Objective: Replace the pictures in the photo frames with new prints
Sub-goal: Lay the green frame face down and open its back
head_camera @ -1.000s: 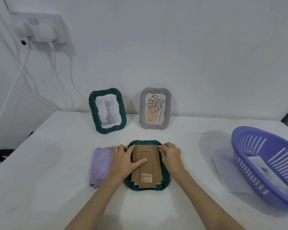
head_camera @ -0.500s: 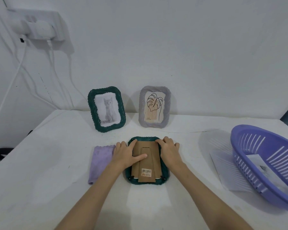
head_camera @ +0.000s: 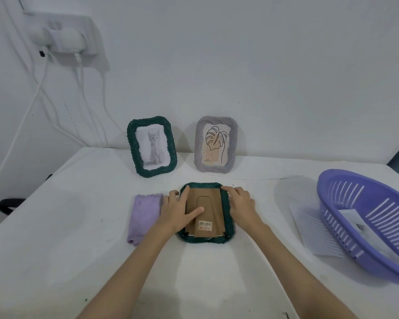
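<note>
A dark green woven frame lies face down on the white table, its brown cardboard back with a folded stand facing up. My left hand rests flat on the frame's left side, thumb across the cardboard, fingertips at the top left corner. My right hand lies on the frame's right edge, fingers at the top right corner. Two frames stand against the wall: a green one with a cat photo and a grey one with a leaf drawing.
A folded lilac cloth lies just left of my left hand. A purple slotted basket with prints inside sits at the right, a white sheet beside it. A wall socket with chargers and hanging cables is at upper left.
Both hands stay on the face-down frame; the fingertips have shifted slightly up toward its top corners. The view has tilted a little.
</note>
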`<state>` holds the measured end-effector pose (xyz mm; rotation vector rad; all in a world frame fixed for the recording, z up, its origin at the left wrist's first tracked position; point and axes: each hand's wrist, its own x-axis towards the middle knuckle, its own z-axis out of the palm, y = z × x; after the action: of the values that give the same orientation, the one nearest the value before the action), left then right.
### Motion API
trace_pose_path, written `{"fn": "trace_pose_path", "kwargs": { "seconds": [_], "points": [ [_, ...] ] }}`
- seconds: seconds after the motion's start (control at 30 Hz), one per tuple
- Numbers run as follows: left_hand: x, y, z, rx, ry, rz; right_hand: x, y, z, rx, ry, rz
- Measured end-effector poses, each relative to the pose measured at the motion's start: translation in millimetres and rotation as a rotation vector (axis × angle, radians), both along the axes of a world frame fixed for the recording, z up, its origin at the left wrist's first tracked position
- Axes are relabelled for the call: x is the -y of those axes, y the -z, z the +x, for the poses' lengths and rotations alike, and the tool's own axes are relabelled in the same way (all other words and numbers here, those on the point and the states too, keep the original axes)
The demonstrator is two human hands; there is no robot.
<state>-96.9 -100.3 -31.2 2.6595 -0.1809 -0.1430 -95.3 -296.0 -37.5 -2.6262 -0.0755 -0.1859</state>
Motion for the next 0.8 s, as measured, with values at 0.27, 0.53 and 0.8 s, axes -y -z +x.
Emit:
{"fn": "trace_pose_path", "kwargs": {
  "seconds": [0.27, 0.53, 0.8],
  "points": [
    [-22.7, 3.3, -48.1, -0.016, 0.152, -0.253, 11.6, -9.3, -64.4, -0.145, -0.145, 0.105],
    [-31.9, 15.4, -57.5, 0.055, 0.14, -0.41, 11.2, -6.5, -78.5, -0.154, -0.147, 0.142],
    [-29.8, 18.6, -55.0, 0.034, 0.117, -0.492, 10.0, -5.4, -77.3, -0.137, -0.152, 0.135]
  ]
}}
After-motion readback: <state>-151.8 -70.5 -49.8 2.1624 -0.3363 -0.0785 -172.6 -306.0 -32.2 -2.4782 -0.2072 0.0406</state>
